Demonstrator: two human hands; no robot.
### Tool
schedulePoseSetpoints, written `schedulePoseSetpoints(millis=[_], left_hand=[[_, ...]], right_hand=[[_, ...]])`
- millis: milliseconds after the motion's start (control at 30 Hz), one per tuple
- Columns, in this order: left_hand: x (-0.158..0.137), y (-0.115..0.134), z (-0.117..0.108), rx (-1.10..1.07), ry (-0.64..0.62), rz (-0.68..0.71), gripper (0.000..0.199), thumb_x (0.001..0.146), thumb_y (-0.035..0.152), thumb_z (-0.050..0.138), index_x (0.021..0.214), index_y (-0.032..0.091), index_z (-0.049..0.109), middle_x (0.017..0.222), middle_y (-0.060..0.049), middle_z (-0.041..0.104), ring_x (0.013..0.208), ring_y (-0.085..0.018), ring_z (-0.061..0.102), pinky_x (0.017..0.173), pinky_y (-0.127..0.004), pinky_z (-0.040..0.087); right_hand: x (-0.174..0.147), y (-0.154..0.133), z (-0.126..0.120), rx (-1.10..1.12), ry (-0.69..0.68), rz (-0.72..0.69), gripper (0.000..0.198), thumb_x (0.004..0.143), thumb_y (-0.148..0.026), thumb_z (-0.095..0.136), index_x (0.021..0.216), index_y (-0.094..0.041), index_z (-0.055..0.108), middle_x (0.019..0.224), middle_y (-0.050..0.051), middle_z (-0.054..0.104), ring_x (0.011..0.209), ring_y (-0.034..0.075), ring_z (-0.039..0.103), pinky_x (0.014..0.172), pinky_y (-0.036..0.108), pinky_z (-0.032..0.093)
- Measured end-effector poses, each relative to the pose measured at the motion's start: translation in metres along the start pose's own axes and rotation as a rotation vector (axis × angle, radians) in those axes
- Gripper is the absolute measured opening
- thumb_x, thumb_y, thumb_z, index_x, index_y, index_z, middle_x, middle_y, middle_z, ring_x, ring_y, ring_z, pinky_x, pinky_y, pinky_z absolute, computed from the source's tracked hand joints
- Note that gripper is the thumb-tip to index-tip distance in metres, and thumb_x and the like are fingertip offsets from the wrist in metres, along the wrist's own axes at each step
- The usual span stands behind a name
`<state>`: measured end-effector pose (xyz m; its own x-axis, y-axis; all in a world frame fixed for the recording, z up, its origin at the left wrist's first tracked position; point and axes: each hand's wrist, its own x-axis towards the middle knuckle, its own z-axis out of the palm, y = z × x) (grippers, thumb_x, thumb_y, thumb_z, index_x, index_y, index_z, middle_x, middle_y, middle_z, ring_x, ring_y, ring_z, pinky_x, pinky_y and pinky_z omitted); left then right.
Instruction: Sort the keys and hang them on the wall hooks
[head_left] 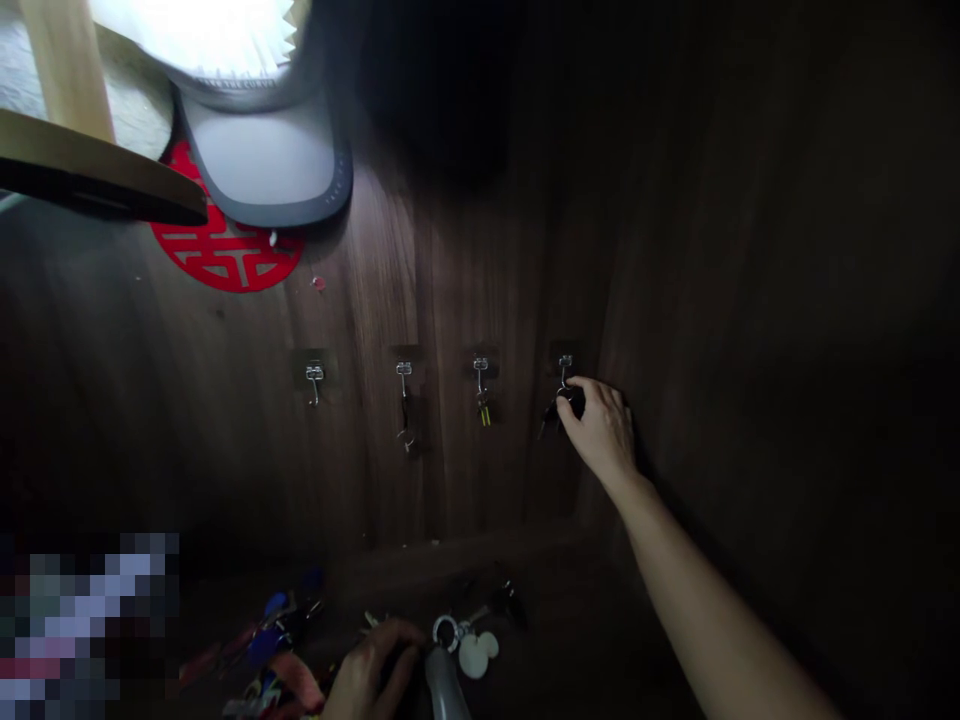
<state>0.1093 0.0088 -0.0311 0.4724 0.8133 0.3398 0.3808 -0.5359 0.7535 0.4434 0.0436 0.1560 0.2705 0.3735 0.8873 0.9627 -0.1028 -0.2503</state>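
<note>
My right hand (602, 425) reaches to the rightmost wall hook (565, 363). Its thumb and fingers are closed around a bunch of dark keys (551, 414) at the hook's lower end; whether the ring sits on the hook I cannot tell. Low in the view, my left hand (371, 668) rests over the shelf, fingers bent and a gap between thumb and forefinger, with nothing visible in it. Just right of it lie a key ring (445, 632) with pale round tags (474, 655) and a grey, rounded object (445, 685).
Keys hang from two middle hooks (405, 370) (481, 366); the left hook (314, 374) bears nothing. Blue tags (264, 645) and straps lie at lower left. Above hang a grey cap (270, 160), a red cut-out (240, 262) and a wooden-edged object (97, 165). A dark side wall (750, 300) stands right.
</note>
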Motion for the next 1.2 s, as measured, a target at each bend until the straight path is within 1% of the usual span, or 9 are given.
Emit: schedulePoseSetpoints(millis=[100,200,267,333,433,600,767,1033,1200], left_hand=[[-0.001,0.003,0.000,0.000,0.000,-0.020,0.019,0.085,0.033,0.047,0.083,0.024,0.063,0.083,-0.001,0.071,0.079,-0.017,0.065,0.075,-0.021,0.049],[-0.002,0.006,0.000,0.001,0.001,-0.021,0.019,0.084,0.033,0.047,0.083,0.024,0.064,0.083,-0.001,0.071,0.079,-0.017,0.065,0.075,-0.021,0.049],[-0.002,0.007,0.000,-0.001,0.005,-0.014,0.018,0.084,0.031,0.047,0.083,0.024,0.064,0.083,-0.001,0.071,0.079,-0.017,0.065,0.076,-0.021,0.049],[-0.001,0.008,0.000,-0.007,0.006,-0.007,0.017,0.084,0.030,0.048,0.082,0.024,0.064,0.083,-0.001,0.071,0.079,-0.017,0.065,0.075,-0.022,0.049],[-0.001,0.009,0.000,-0.017,-0.001,-0.005,0.017,0.083,0.028,0.049,0.081,0.025,0.065,0.082,0.000,0.071,0.078,-0.017,0.066,0.074,-0.022,0.050],[-0.002,0.013,-0.002,-0.017,-0.018,-0.033,0.017,0.084,0.027,0.048,0.083,0.024,0.065,0.084,0.000,0.071,0.080,-0.017,0.065,0.075,-0.022,0.049],[-0.003,0.017,-0.004,-0.002,-0.026,-0.048,0.019,0.084,0.028,0.047,0.084,0.024,0.065,0.086,-0.001,0.071,0.082,-0.018,0.065,0.078,-0.024,0.048],[-0.005,0.016,-0.003,0.008,-0.028,-0.055,0.020,0.084,0.028,0.045,0.084,0.024,0.065,0.086,-0.001,0.071,0.082,-0.018,0.065,0.078,-0.024,0.047],[-0.004,0.014,-0.003,0.026,-0.028,-0.045,0.020,0.084,0.025,0.045,0.085,0.025,0.065,0.088,-0.001,0.070,0.085,-0.018,0.064,0.078,-0.024,0.047]], right_hand=[[-0.009,0.003,0.005,0.034,-0.001,-0.017,0.039,0.082,-0.031,0.048,0.120,-0.021,0.049,0.111,0.011,0.060,0.103,0.029,0.050,0.082,0.042,0.041],[-0.020,0.006,0.008,0.077,-0.015,-0.056,0.054,0.083,-0.029,0.046,0.134,-0.019,0.035,0.121,0.012,0.055,0.109,0.029,0.048,0.089,0.043,0.040],[-0.027,0.007,0.009,0.105,-0.024,-0.077,0.060,0.083,-0.028,0.046,0.139,-0.020,0.026,0.128,0.012,0.050,0.114,0.028,0.046,0.093,0.044,0.039],[-0.034,0.007,0.009,0.129,-0.040,-0.089,0.061,0.084,-0.028,0.045,0.141,-0.023,0.022,0.133,0.010,0.046,0.118,0.028,0.044,0.095,0.045,0.038],[-0.046,0.007,0.008,0.145,-0.081,-0.091,0.057,0.085,-0.028,0.043,0.140,-0.025,0.026,0.135,0.010,0.043,0.122,0.028,0.041,0.097,0.047,0.037],[-0.074,0.007,0.009,0.163,-0.153,-0.054,0.052,0.086,-0.031,0.042,0.136,-0.022,0.033,0.135,0.011,0.041,0.124,0.028,0.038,0.099,0.047,0.036],[-0.110,0.005,0.015,0.242,-0.244,-0.046,0.045,0.085,-0.029,0.042,0.129,-0.022,0.043,0.130,0.011,0.047,0.121,0.027,0.041,0.099,0.046,0.037],[-0.160,-0.012,0.020,0.359,-0.521,-0.016,0.032,0.080,-0.024,0.047,0.110,-0.026,0.059,0.116,0.006,0.058,0.113,0.023,0.049,0.097,0.042,0.039],[-0.186,-0.021,0.023,0.399,-0.656,0.005,0.027,0.081,-0.020,0.045,0.100,-0.025,0.064,0.104,0.004,0.064,0.102,0.022,0.055,0.090,0.038,0.042]])
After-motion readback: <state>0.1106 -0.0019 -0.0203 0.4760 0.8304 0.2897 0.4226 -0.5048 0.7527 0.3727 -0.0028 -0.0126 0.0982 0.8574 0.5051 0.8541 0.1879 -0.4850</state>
